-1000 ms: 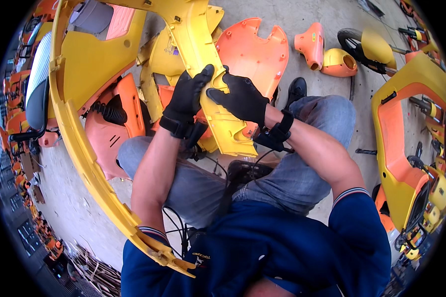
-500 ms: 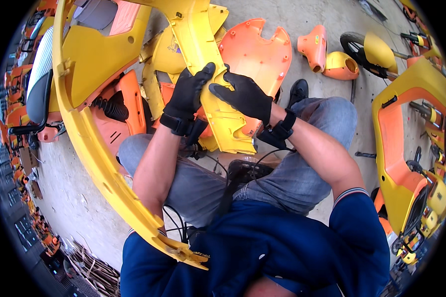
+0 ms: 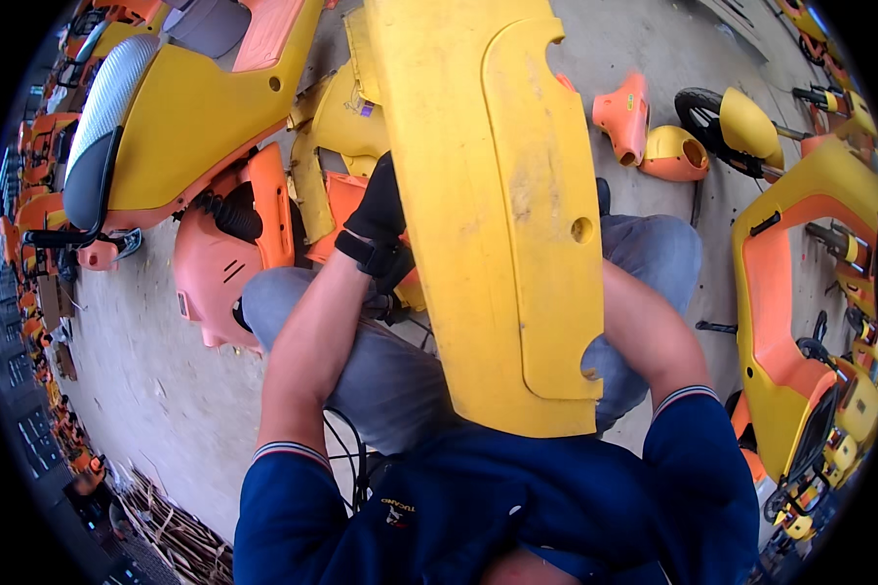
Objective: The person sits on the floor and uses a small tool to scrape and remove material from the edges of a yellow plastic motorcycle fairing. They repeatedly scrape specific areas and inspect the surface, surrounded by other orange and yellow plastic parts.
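Observation:
A large yellow plastic body panel stands raised in front of me, its scuffed outer face turned up. It has a round hole near its right edge and cut-out notches. My left hand, in a black glove, is at the panel's left edge; its fingers go behind the panel and are hidden. The panel covers my right hand entirely, and only the right forearm shows beside its right edge. Below and to the left of the panel lie yellow cover pieces and an orange piece.
At the left stands a yellow-and-orange scooter body with a silver-and-black seat. A pink-orange shell lies by my left knee. Orange and yellow shells lie far right, near a wheel. A yellow-orange frame stands at the right.
The yellow panel has been turned over from its ribbed inner side to its outer face. It has swung right and closer, clearing the left side and covering my right hand.

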### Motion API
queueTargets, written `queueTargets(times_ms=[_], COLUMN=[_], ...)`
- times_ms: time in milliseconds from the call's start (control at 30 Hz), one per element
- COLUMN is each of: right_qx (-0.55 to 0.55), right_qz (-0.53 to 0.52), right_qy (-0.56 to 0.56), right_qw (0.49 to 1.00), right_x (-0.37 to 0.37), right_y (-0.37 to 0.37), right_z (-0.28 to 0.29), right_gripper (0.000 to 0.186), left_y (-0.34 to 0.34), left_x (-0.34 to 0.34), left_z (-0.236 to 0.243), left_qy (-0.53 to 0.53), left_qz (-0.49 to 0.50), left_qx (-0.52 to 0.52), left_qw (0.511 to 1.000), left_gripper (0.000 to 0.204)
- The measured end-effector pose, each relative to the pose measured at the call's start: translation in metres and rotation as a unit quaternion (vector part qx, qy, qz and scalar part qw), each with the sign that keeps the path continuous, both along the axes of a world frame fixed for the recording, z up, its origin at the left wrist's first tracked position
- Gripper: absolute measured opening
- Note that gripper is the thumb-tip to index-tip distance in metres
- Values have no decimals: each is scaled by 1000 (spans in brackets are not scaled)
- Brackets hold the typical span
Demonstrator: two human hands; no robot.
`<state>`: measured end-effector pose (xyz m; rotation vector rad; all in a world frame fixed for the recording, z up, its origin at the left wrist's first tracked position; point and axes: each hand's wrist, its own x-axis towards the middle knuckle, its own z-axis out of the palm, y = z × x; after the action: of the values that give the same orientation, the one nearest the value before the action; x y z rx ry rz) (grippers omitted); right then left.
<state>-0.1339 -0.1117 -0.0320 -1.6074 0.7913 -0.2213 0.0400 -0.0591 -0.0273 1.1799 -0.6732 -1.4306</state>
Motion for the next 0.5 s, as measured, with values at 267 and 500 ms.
queueTargets(times_ms=[267,500], right_qx=[102,246], right_qz=[3,-146], right_qy=[80,-117], right_qw=[991,951], right_x=[-6,-14], right_y=[-5,-8], right_z=[10,-17], right_gripper=[38,27], left_y=[4,8], left_x=[8,10], left_z=[-17,-29], left_qy=[-201,57], left_qz=[-40,25], left_qx=[-72,45], left_qw=[976,997], left_gripper=[23,16])
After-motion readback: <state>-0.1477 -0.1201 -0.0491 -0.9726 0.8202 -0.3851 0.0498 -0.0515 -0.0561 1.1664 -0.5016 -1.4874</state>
